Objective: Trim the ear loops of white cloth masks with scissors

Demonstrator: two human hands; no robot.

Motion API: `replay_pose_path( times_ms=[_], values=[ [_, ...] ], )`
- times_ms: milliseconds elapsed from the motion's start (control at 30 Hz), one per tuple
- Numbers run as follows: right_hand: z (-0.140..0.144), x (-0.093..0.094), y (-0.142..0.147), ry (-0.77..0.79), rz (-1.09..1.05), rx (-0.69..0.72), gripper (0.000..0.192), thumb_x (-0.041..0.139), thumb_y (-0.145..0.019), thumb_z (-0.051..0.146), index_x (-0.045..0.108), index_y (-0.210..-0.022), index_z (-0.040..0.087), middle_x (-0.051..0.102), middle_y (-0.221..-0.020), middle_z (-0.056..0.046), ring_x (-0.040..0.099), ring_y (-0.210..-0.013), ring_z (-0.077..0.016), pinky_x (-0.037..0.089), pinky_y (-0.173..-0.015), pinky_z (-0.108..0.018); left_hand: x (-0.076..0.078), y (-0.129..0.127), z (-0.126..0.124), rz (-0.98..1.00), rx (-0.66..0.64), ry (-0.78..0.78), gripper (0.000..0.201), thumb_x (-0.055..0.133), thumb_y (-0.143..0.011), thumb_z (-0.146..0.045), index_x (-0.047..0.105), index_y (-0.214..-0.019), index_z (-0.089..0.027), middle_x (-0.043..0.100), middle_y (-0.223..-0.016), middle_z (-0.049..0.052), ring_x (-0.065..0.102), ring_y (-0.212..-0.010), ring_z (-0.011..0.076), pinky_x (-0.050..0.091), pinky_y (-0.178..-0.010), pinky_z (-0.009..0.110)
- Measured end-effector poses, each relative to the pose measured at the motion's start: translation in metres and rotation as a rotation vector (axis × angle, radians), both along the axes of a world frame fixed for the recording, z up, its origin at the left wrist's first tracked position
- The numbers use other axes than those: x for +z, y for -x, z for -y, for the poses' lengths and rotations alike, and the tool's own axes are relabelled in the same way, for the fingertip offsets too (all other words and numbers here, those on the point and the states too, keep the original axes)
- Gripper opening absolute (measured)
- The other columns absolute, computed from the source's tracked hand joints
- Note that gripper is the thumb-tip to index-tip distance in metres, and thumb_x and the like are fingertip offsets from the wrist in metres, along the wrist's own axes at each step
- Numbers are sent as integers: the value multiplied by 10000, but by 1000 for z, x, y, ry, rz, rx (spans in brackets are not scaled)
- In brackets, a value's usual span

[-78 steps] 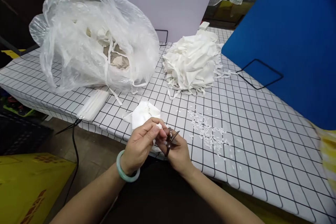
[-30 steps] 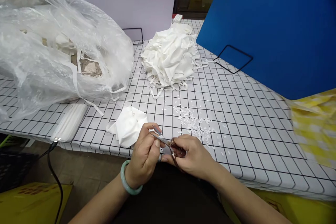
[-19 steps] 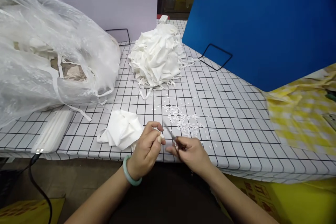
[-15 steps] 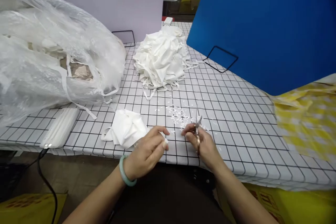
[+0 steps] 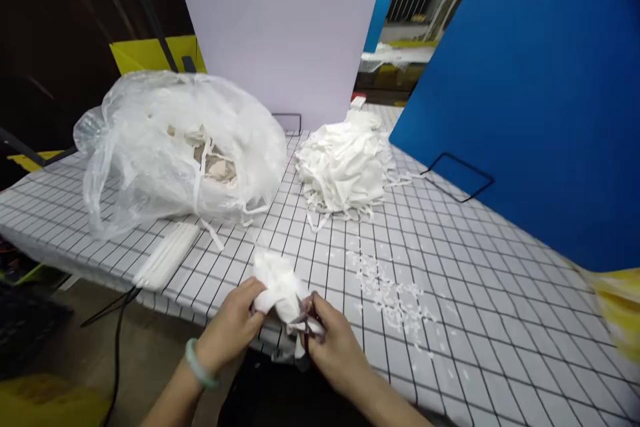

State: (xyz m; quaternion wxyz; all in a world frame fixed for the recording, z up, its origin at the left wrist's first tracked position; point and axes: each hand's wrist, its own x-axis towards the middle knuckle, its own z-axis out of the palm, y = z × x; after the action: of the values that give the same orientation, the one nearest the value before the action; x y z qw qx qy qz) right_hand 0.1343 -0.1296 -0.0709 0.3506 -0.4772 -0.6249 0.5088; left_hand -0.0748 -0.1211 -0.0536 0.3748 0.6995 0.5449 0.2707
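Gridded cloth (image 5: 450, 260) covers the worktable, and at its near edge both hands now meet on one white mask (image 5: 278, 288). Half a second back the hands were apart, the right one lifted over the clippings with the scissors pointing up and the left one only resting beside the mask, which lay on the cloth. Now the left hand (image 5: 231, 328) has closed round the mask's left side and raised it off the cloth, fingers curled tight into the fabric. The right hand (image 5: 334, 345) has come back in against the mask's lower right corner; something dark shows between its fingers (image 5: 310, 307), probably the scissors, though blur keeps me from saying how the blades stand. By my reading one trim is over and the hands are regripping the mask for another.

Just beyond the hands a scatter of small white clippings (image 5: 387, 287) lies on the cloth. To the left a flat white pack (image 5: 167, 255) sits at the table edge with a black cable (image 5: 117, 347) hanging below it. Farther back stand a bulging clear plastic bag (image 5: 175, 147) of white pieces and, to its right, a loose heap of masks (image 5: 345, 167). Behind them rise a pale board (image 5: 280, 27) and a blue board (image 5: 530, 100).
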Motion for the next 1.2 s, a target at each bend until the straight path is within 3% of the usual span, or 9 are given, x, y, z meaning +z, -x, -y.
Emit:
replay_pose_path(
  times_ms=[167,367,500,633,733,867,967,1067,1200],
  values=[
    [-53,34,-32,76,-295,-211,270,677,-817,411,504,-913,226,611,-870,-16,560,-660,-144,471,-547,-235,46,-15,-45,437,102,8,258,526,-987,-409,685,-1060,-220,680,-1010,76,664,-914,219,576,-762,311],
    [-214,124,-67,-378,-126,-574,221,661,-780,328,511,-898,216,561,-724,26,546,-632,-140,465,-570,-250,126,-113,-220,596,182,-278,236,452,-1020,-339,603,-978,-162,642,-902,64,623,-793,167,539,-688,272],
    [-273,139,-82,-455,-82,-696,256,679,-792,357,495,-906,220,613,-961,-40,597,-848,-173,485,-732,-289,108,-153,-249,547,186,-368,224,534,-949,-164,571,-1170,-154,598,-1264,152,583,-1180,241,494,-1004,404],
    [-229,79,-79,-395,259,-564,343,727,-771,526,568,-807,224,613,-723,-15,561,-655,-184,422,-595,-293,30,-124,-160,400,145,-447,302,678,-838,-151,624,-1129,-210,648,-1203,104,594,-1199,264,476,-1064,483],
    [-178,30,-66,-257,380,-247,430,747,-733,629,601,-777,227,583,-591,7,511,-518,-166,384,-499,-283,-3,-64,-113,98,471,-741,207,557,-919,-166,586,-1121,-203,601,-1147,101,580,-1167,254,518,-992,469],
    [-140,12,-22,-240,285,-53,409,742,-770,591,592,-911,237,660,-723,-9,564,-547,-162,461,-538,-288,16,41,-143,-6,838,-782,328,494,-935,-167,476,-1259,-122,407,-1382,222,375,-1379,331,330,-1145,560],
    [-128,26,15,-292,248,70,354,738,-798,516,558,-933,244,665,-784,-7,577,-604,-161,498,-601,-295,52,91,-193,-174,918,-532,595,635,-867,-180,395,-1404,-88,342,-1513,262,293,-1463,358,290,-1177,496],
    [-119,37,36,-294,158,127,334,730,-812,483,540,-935,238,657,-802,-7,565,-619,-152,504,-621,-294,73,97,-214,-186,880,-379,400,659,-848,-152,571,-1235,-96,637,-1194,231,566,-1236,372,435,-1010,454],
    [-113,31,45,-131,-37,87,375,720,-817,535,539,-918,222,636,-796,-12,554,-644,-152,491,-621,-291,57,56,-171,-124,741,-300,200,467,-978,-196,648,-897,-166,633,-675,66,662,-733,253,486,-704,344]
  ],
)
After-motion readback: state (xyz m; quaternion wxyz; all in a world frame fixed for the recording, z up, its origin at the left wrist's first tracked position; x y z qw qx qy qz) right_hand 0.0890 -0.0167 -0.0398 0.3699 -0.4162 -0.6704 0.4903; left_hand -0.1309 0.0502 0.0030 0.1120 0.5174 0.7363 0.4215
